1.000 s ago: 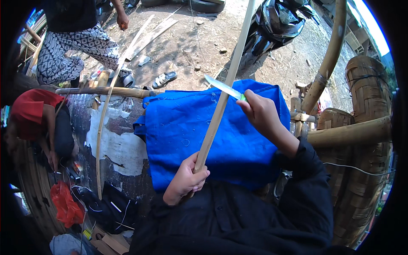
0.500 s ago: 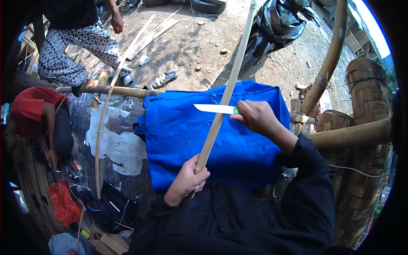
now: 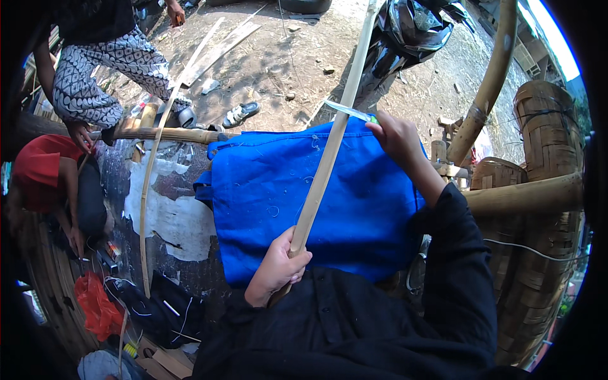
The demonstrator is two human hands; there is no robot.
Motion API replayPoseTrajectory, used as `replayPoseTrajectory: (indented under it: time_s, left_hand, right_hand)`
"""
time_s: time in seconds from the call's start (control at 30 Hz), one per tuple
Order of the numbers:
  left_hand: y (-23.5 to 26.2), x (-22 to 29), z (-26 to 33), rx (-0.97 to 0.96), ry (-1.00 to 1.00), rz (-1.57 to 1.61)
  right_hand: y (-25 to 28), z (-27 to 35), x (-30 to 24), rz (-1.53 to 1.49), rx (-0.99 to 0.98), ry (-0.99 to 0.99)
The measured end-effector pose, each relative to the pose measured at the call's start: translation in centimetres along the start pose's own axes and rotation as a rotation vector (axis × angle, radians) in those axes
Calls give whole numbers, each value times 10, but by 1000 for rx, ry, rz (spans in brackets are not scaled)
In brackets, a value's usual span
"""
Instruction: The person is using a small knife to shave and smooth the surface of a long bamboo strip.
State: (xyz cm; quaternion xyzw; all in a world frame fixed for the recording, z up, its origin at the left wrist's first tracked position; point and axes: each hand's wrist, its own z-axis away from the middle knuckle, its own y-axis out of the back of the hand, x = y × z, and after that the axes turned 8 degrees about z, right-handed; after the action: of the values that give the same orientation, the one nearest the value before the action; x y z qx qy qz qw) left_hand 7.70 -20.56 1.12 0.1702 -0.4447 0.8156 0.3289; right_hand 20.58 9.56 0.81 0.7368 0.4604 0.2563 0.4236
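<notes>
A long pale bamboo strip [image 3: 324, 166] slants up from my lap toward the far edge of the view. My left hand [image 3: 278, 268] is closed around its near end, close to my body. In my right hand [image 3: 396, 140] is a knife [image 3: 351, 112], its handle mostly hidden by the fingers. The blade lies across the strip, well up its length, with the tip pointing left. Beneath the strip a blue cloth [image 3: 253, 209] is spread before me, with thin curled shavings on it.
Another long bamboo strip [image 3: 149, 183] leans at the left. A person in patterned trousers [image 3: 82, 82] stands far left; one in red [image 3: 43, 166] bends below. A red plastic bag [image 3: 98, 307] lies lower left. Bamboo poles [image 3: 529, 195] and a motorcycle [image 3: 411, 31] are on the right.
My right hand has moved the knife away from me, farther up the strip, and the blade has tilted. My left hand keeps its hold. The standing person's arm has lowered toward the knee.
</notes>
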Motion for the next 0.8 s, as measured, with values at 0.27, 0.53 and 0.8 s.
replayPoseTrajectory:
  time_s: [0.27, 0.53, 0.8]
  left_hand:
    - [3, 3, -4, 13, -6, 10]
    - [1, 0, -3, -2, 29, 23]
    - [-1, -1, -1, -29, 20, 31]
  right_hand:
    - [0, 13, -39, -8, -64, 182]
    - [8, 12, -35, -37, -153, 165]
    - [-7, -7, 3, 57, -6, -135]
